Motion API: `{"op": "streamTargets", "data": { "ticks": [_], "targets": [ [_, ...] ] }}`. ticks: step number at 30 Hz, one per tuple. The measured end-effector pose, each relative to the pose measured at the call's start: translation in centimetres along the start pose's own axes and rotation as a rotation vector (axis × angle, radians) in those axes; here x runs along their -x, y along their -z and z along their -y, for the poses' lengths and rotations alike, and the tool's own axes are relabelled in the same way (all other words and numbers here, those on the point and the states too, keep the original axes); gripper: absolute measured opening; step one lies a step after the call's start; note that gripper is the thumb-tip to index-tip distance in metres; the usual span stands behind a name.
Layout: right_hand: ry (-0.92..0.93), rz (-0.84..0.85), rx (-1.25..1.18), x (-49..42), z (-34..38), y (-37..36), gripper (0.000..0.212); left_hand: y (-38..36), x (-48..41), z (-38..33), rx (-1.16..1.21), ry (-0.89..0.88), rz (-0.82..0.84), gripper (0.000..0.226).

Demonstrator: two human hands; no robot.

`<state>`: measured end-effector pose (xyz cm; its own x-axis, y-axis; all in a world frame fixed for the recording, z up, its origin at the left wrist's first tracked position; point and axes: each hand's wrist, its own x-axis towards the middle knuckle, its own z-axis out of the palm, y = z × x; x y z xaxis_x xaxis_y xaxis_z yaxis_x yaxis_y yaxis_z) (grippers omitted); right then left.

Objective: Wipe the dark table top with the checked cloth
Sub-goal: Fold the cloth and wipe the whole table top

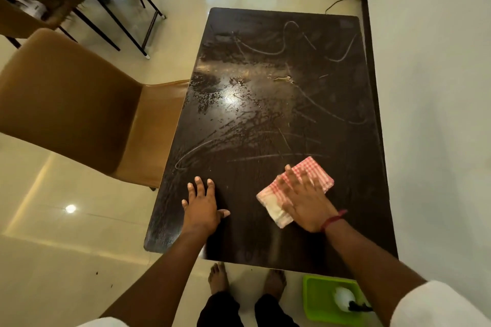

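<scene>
**Dark surface, wet and streaked**

I am looking down on a dark rectangular surface (265,125) that is standing on a pale, glossy tiled floor (79,220). A wet patch (233,98) is glinting under the light across its middle and left side. Thin pale streaks (281,48) are curving over the far half and the near centre. A small yellowish smear (283,78) is sitting just right of the glare.

Near the front edge the checked cloth (314,171) is lying folded. The right grip (305,204) is pressing flat on it, fingers straight and blurred. The left grip (203,207) is resting flat on the bare top, fingers spread, well apart from the cloth.
</scene>
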<state>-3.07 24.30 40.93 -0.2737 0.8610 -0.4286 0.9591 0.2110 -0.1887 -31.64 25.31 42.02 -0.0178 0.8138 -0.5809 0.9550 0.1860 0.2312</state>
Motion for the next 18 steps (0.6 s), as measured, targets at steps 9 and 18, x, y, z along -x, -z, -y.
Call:
{"op": "streamTargets", "data": {
  "ticks": [9, 18],
  "targets": [
    [-0.068, 0.003, -0.003, 2.5, -0.9, -0.7, 0.068, 0.6, 0.7, -1.8, 0.011, 0.038, -0.004, 0.101],
    [-0.289, -0.047, -0.118, 3.3, -2.2, -1.3, 0.063, -3.7, 3.3, -10.2, -0.058, -0.278, 0.019, 0.092]
  ]
}}
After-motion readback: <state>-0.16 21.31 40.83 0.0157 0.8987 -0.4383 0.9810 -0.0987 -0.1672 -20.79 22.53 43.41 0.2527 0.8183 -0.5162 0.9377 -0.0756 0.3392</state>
